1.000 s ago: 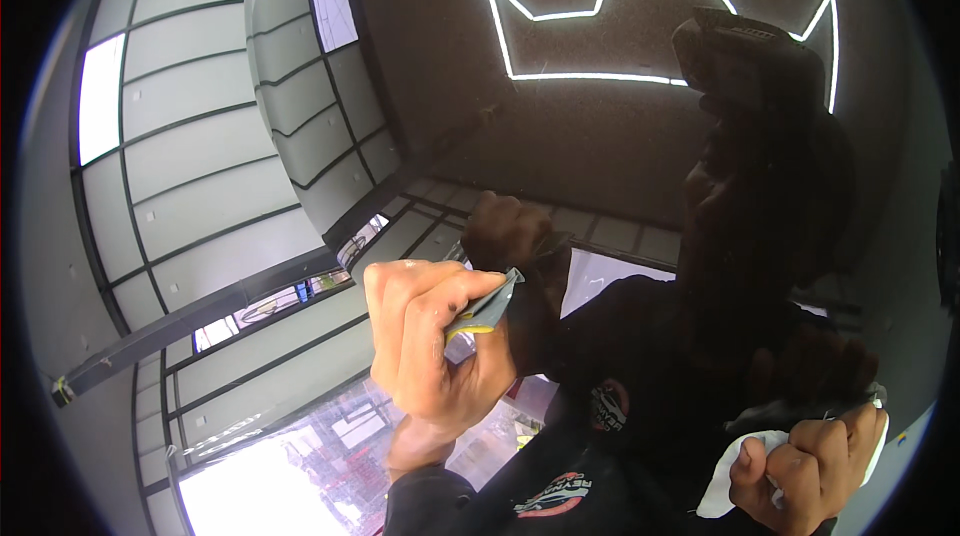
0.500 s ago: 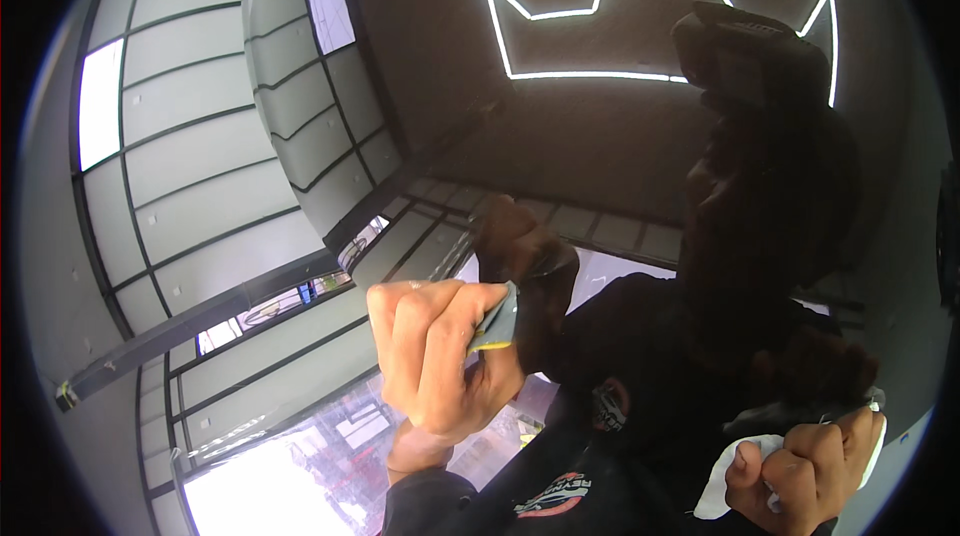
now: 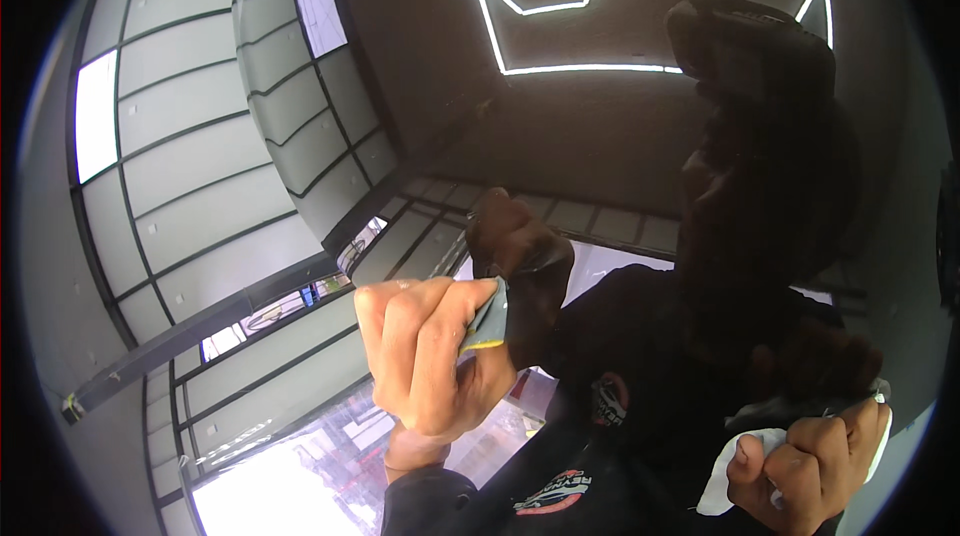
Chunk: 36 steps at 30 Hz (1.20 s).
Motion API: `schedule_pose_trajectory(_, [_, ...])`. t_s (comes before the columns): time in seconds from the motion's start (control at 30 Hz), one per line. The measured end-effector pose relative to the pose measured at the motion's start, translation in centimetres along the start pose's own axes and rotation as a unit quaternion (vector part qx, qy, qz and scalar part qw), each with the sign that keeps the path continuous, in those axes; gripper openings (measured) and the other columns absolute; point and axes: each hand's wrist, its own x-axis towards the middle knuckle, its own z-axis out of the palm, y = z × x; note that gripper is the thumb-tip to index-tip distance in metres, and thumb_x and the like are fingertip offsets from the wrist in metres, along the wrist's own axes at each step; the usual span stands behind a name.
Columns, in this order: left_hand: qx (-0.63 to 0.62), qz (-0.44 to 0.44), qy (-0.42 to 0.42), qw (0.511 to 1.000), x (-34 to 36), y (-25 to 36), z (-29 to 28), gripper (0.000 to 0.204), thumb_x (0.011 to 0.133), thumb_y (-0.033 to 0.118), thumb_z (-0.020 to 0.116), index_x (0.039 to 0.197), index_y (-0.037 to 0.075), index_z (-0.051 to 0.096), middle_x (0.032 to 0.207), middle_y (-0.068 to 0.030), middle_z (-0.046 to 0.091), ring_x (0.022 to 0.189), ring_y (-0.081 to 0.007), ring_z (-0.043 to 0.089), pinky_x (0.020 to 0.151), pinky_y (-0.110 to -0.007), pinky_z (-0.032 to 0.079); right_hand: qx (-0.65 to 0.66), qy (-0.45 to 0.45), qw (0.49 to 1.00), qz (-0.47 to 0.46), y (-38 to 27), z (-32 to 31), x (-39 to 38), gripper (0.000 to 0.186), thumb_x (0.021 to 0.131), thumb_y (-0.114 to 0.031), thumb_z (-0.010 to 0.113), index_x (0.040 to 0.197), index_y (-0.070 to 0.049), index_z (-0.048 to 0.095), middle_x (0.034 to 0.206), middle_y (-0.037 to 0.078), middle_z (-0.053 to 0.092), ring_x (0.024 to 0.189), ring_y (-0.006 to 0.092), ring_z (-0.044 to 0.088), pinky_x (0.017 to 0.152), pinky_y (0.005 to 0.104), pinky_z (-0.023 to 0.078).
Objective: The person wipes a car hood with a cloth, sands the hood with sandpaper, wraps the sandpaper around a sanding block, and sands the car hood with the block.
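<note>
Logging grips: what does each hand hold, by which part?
Left hand: grey sheet with yellow edge, by its palmward side. Right hand: white cloth, by its middle.

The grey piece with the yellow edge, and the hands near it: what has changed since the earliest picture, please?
The left hand has moved slightly down in the view, and the grey piece in its fingers has tilted, its yellow edge now lower. Nothing was let go or newly taken. The right hand still holds the white cloth at lower right.
</note>
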Motion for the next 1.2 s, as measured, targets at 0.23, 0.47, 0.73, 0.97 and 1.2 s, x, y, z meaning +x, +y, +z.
schedule_pose_trajectory(0.23, [0.005,0.000,-0.016,1.000,0.2,-0.1,-0.2,0.026,0.064,-0.014,0.064,0.087,0.000,0.065,0.079,-0.0095,0.061,0.071,-0.0257,0.053,0.068,-0.035,0.041,0.022,-0.064,0.998,-0.008,0.2,-0.7,1.0,0.030,0.075,-0.028,0.082,0.061,-0.020,0.057,0.060,-0.004,0.052,0.052,0.0134,0.042,0.051,0.0296,0.028])
schedule_pose_trajectory(0.47, [0.006,0.001,-0.022,1.000,0.1,-0.4,-0.3,0.024,0.067,-0.015,0.065,0.086,0.000,0.065,0.079,-0.0090,0.062,0.071,-0.0250,0.054,0.068,-0.034,0.041,0.048,-0.162,0.986,-0.010,-0.2,-1.8,2.3,0.032,0.075,-0.018,0.085,0.071,-0.018,0.053,0.073,-0.003,0.057,0.059,0.0169,0.050,0.050,0.0302,0.037])
schedule_pose_trajectory(0.73, [-0.002,0.014,-0.027,1.000,0.1,-0.1,-0.4,0.027,0.064,-0.014,0.063,0.087,0.000,0.066,0.079,-0.0088,0.061,0.071,-0.0250,0.054,0.068,-0.034,0.041,0.034,-0.151,0.988,0.001,-0.6,-2.3,2.1,0.034,0.075,-0.017,0.085,0.069,-0.018,0.051,0.071,-0.003,0.056,0.059,0.0174,0.050,0.051,0.0311,0.039])
schedule_pose_trajectory(0.97, [0.009,0.014,-0.012,1.000,0.0,-0.4,-0.3,0.028,0.062,-0.013,0.063,0.086,0.001,0.066,0.078,-0.0089,0.060,0.072,-0.0252,0.054,0.068,-0.035,0.041,0.035,-0.141,0.989,-0.008,-0.4,-2.0,2.1,0.033,0.075,-0.017,0.085,0.068,-0.018,0.052,0.072,-0.003,0.057,0.059,0.0174,0.051,0.050,0.0308,0.039])
schedule_pose_trajectory(1.2, [0.008,0.014,-0.010,1.000,1.0,-1.0,-1.8,0.026,0.065,-0.014,0.063,0.086,0.000,0.065,0.080,-0.0090,0.060,0.075,-0.0245,0.053,0.070,-0.036,0.042,0.009,0.036,0.997,-0.061,-0.4,1.3,0.0,0.039,0.080,-0.021,0.073,0.060,-0.010,0.042,0.055,0.005,0.039,0.052,0.0204,0.035,0.053,0.0349,0.026])
